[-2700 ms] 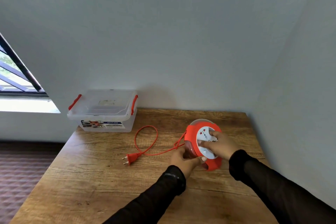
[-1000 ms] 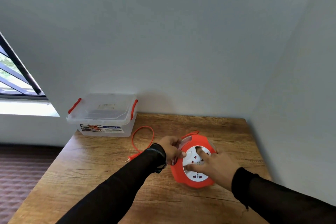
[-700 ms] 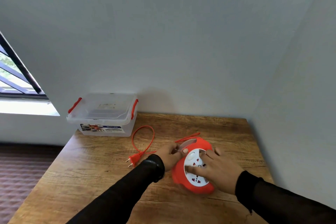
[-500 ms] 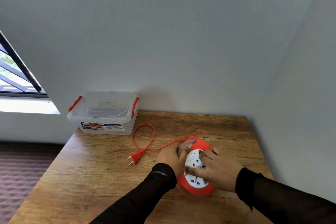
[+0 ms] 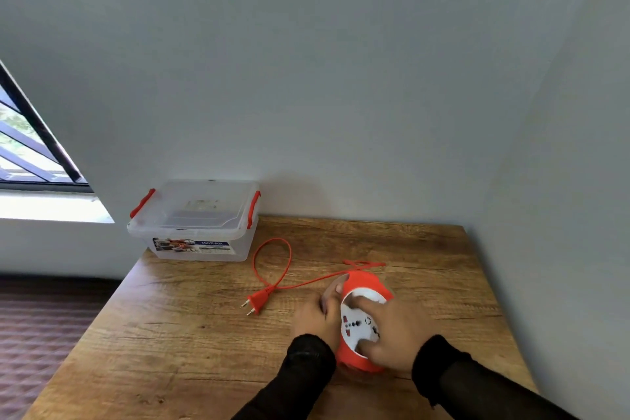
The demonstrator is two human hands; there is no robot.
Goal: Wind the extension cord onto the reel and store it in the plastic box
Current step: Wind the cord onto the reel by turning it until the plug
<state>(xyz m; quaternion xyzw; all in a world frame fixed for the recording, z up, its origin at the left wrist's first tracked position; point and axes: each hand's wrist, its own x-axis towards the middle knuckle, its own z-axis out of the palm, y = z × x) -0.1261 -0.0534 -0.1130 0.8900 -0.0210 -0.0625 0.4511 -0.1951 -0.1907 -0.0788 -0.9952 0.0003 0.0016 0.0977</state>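
Nearest, at lower centre of the frame, both hands work the reel (image 5: 361, 317), which lies on the table (image 5: 170, 334). On the reel's left edge, the left hand (image 5: 315, 319) curls its fingers round the rim and a grey handle there. Over the white socket face lies the right hand (image 5: 397, 334), fingers spread and pressing its upper and lower edges. Beyond them, the cord (image 5: 272, 262) runs left from the reel, loops, and ends at the plug (image 5: 255, 302) on the wood. Farther back, at the table's upper left corner, sits the box (image 5: 194, 222), lid on, red clips at its ends.
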